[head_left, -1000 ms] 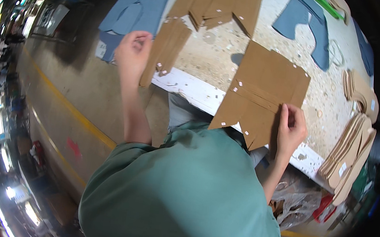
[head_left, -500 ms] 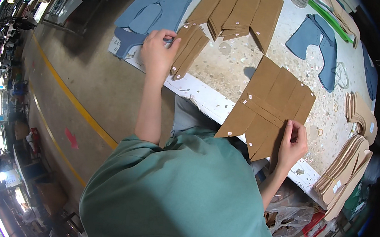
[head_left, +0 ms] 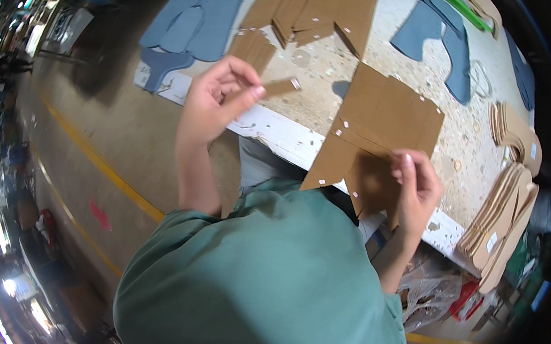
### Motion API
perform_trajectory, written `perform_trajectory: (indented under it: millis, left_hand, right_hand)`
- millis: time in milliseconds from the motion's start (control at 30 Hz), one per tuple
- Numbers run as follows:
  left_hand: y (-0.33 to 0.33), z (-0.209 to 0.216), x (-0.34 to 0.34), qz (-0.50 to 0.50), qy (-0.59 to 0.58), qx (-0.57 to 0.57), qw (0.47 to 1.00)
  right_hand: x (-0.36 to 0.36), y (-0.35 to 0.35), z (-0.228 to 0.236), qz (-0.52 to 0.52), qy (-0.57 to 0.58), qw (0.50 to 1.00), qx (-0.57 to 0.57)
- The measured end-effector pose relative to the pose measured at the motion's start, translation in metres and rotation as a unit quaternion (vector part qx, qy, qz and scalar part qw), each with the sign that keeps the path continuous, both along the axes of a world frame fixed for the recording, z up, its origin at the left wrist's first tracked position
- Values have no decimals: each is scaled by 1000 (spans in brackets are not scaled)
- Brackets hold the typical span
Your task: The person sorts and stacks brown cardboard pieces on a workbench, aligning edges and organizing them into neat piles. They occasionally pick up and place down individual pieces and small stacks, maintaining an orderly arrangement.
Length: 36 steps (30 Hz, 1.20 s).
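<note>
And here's the left hand (head_left: pixel 214 105) with a narrow brown strip (head_left: pixel 279 89) in its grip, thumb and fingertips closed on the near end, the rest of it poking out to the right over the front of the tabletop (head_left: pixel 306 139). Look at the line of it: the long axis runs rightward and climbs a touch, the white label (head_left: pixel 296 84) out at the free tip, aimed at the brown panel (head_left: pixel 391 107). That's the relation to watch: panel to the right of the strip, the two well apart, bare surface between. The panel itself lies with its pointed lower end over the table's front edge. Nearer to it by far is the right hand (head_left: pixel 420 187), at its right-hand side, thumb and fingertips close together; whether that grip has anything between the tips, I can't tell. Now the pose: left forearm almost straight up from the sleeve, fingers curled in to the right; right forearm up from the lower right, fingers turned left across the panel. Just beyond the left hand, a bundle of narrow brown pieces (head_left: pixel 254 51) lies by the blue cut pieces (head_left: pixel 201 21).
</note>
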<state>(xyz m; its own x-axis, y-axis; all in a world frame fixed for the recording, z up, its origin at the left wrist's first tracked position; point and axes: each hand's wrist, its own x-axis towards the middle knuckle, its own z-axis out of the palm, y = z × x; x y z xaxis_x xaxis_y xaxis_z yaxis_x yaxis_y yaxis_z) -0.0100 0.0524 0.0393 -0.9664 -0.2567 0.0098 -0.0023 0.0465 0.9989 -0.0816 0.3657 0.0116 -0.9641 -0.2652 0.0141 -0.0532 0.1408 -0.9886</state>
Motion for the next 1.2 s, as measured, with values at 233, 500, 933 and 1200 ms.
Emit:
perform_trajectory:
  millis: [233,500,933,1200]
  left_hand:
    - [77,-15,-14,-233,-9,-32,972]
    - [65,-62,-36,-114,-128,-34,985]
    - [21,-43,-45,180,-78,-324,925]
    - [-56,-40,-32,324,-84,-398,854]
  right_hand:
    - [20,-15,6,112,-38,993,-9]
    - [-8,45,-28,-109,-38,989,96]
    - [-45,34,-46,-189,97,932,294]
    - [-45,35,-54,-215,130,936,246]
